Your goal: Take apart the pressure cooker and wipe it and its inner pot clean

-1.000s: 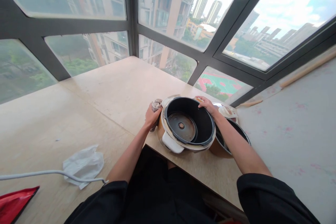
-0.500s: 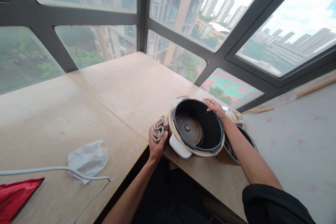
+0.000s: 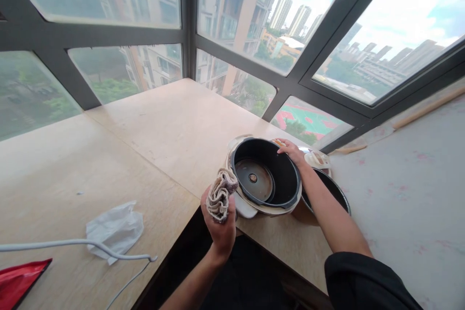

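Note:
A rice cooker body [image 3: 267,174], lidless, stands tilted towards me near the counter's edge, its dark inside and a round centre piece in the floor showing. Bunched in my left hand [image 3: 221,230] is a crumpled beige and brown cloth [image 3: 218,198], held beside the cooker's white handle [image 3: 245,206]. My right hand [image 3: 290,150] grips the far right rim of the cooker, thumb on the rim and fingers partly hidden behind it. Behind my right forearm sits a dark inner pot [image 3: 329,189], partly covered by the arm.
The pale counter [image 3: 152,131] runs to the window frames. On its left lie a white plastic bag [image 3: 116,228], a grey-white hook-ended cable [image 3: 72,242] and a red packet [image 3: 22,278]. A white lid-like part [image 3: 317,159] rests by the floral wall [image 3: 410,193] at right.
My left hand with the cloth has drawn back from the cooker's side and turned upward, nearer to me. My right hand keeps its hold on the rim. The view has shifted slightly.

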A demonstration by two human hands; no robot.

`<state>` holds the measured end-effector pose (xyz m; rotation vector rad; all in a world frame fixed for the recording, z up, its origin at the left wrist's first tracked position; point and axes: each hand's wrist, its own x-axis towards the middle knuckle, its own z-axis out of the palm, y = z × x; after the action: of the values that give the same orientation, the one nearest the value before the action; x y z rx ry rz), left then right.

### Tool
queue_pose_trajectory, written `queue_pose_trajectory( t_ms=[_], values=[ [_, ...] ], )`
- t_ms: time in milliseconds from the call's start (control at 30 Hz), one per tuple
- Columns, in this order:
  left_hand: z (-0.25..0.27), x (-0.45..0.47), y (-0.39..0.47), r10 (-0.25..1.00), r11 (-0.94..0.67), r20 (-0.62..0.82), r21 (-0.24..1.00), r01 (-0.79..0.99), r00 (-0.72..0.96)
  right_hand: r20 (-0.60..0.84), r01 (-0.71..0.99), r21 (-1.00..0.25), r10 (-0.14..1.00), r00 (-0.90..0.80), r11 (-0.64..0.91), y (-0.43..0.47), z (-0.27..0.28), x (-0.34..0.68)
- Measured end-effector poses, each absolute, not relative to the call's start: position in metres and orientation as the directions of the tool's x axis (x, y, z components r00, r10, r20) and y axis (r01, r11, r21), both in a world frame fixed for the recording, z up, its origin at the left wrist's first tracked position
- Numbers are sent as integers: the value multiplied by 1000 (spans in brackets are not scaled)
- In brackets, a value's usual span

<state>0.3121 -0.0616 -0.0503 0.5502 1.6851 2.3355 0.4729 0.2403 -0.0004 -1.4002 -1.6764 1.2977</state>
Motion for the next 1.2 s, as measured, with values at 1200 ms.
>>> queue_pose_trajectory(
  t_ms=[1200],
  values=[
    [-52, 180, 106, 357, -181, 253, 963, 199, -899, -21, 1, -1000, 879, 475, -25, 166, -52, 450]
  ],
)
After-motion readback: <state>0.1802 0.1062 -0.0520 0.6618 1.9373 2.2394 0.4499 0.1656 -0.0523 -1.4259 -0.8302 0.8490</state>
